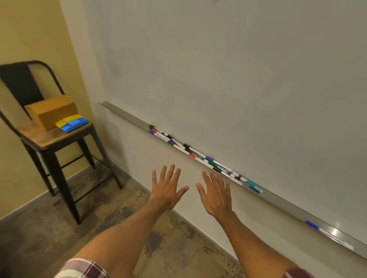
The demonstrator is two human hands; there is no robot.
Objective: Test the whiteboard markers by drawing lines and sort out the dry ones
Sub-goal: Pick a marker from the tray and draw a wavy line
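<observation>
Before drawing any line, take one from the whiteboard markers [198,156] bunched in the tray [123,115] just past the fingertips of the right hand [216,196]; pinch mid-barrel, uncap with the left hand [166,192]. Start with both spread flat, holding nothing.

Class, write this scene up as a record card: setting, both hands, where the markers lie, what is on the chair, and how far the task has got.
Setting: whiteboard with a metal tray along its lower edge
Left hand: open, fingers spread, holding nothing
Right hand: open, holding nothing
Markers: a bunch lying in the tray; one blue-capped marker apart, further right
Chair: cardboard box and blue-and-yellow eraser on the seat
Progress: no marker in either hand
</observation>
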